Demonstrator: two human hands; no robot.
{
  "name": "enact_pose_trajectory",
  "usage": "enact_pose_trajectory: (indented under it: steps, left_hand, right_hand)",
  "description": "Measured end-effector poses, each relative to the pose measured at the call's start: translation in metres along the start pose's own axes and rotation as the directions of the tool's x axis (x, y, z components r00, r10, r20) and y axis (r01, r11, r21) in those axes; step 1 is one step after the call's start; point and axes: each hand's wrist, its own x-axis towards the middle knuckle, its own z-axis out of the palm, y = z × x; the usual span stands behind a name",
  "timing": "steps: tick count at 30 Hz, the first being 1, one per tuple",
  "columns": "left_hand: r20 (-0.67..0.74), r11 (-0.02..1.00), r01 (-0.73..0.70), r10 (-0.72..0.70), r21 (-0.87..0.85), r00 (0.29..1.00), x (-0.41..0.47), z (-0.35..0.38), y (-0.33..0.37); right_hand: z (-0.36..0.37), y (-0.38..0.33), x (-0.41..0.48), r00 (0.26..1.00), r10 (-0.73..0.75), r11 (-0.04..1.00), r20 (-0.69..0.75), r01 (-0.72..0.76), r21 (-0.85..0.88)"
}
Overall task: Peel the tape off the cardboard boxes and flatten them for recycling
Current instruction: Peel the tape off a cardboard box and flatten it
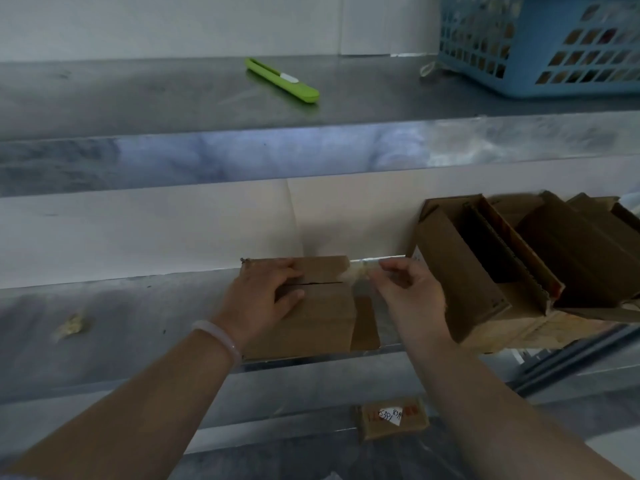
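A small brown cardboard box (311, 323) lies on the lower metal shelf (121, 323), its top flaps meeting at a dark slit. My left hand (263, 299) presses flat on the box's top left. My right hand (408, 296) pinches a strip of clear tape (363, 268) that stretches from the box's far right corner. More of the tape clings down the box's right side.
Opened cardboard boxes (519, 265) stand stacked on the shelf right of my right hand. A crumpled wad of tape (71, 325) lies at the left. On the upper shelf sit a green utility knife (282, 80) and a blue plastic basket (543, 43). A labelled box (391, 417) lies on the floor below.
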Motion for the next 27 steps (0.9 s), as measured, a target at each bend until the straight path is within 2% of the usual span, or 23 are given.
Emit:
enact_pose_trajectory:
  steps: [2, 6, 9, 11, 13, 16, 18, 22, 24, 27]
  left_hand:
    - [-0.048, 0.990, 0.013, -0.020, -0.138, 0.999, 0.000, -0.007, 0.001]
    - [-0.188, 0.964, 0.006, -0.058, -0.267, 0.980, -0.010, -0.022, 0.012]
    - [-0.225, 0.872, 0.021, -0.150, -0.489, 0.963, -0.022, -0.028, 0.017]
    - [-0.243, 0.778, 0.045, -0.250, -0.627, 0.937, -0.032, -0.034, 0.011]
    - [-0.251, 0.684, 0.121, -0.417, -0.719, 0.873, -0.042, -0.038, -0.008]
    - [-0.220, 0.513, 0.232, -0.673, -0.826, 0.706, -0.061, -0.046, -0.061]
    - [-0.192, 0.462, 0.293, -0.749, -0.837, 0.635, -0.073, -0.055, -0.094]
    - [-0.177, 0.403, 0.378, -0.843, -0.834, 0.508, -0.083, -0.067, -0.141]
    - [-0.145, 0.417, 0.455, -0.841, -0.787, 0.522, -0.081, -0.071, -0.150]
    - [-0.090, 0.569, 0.641, -0.780, -0.516, 0.619, -0.076, -0.075, -0.150]
  right_hand:
    - [0.013, -0.012, -0.005, 0.996, -0.074, 0.997, 0.051, 0.076, -0.035]
    - [0.044, -0.029, -0.015, 0.976, -0.153, 0.983, 0.152, 0.166, -0.080]
    - [0.060, -0.037, -0.021, 0.960, -0.174, 0.978, 0.219, 0.194, -0.075]
    - [0.066, -0.039, -0.025, 0.931, -0.222, 0.958, 0.290, 0.263, -0.111]
    - [0.067, -0.038, -0.026, 0.908, -0.267, 0.929, 0.323, 0.332, -0.163]
    - [0.056, -0.031, -0.020, 0.917, -0.313, 0.871, 0.249, 0.381, -0.310]
    - [0.047, -0.024, -0.016, 0.938, -0.303, 0.849, 0.167, 0.345, -0.399]
    - [0.040, -0.011, -0.016, 0.988, -0.126, 0.865, 0.084, 0.151, -0.479]
    - [0.042, -0.008, -0.020, 0.992, -0.053, 0.873, 0.113, 0.101, -0.478]
    - [0.046, -0.005, -0.027, 0.987, 0.044, 0.876, 0.152, 0.035, -0.481]
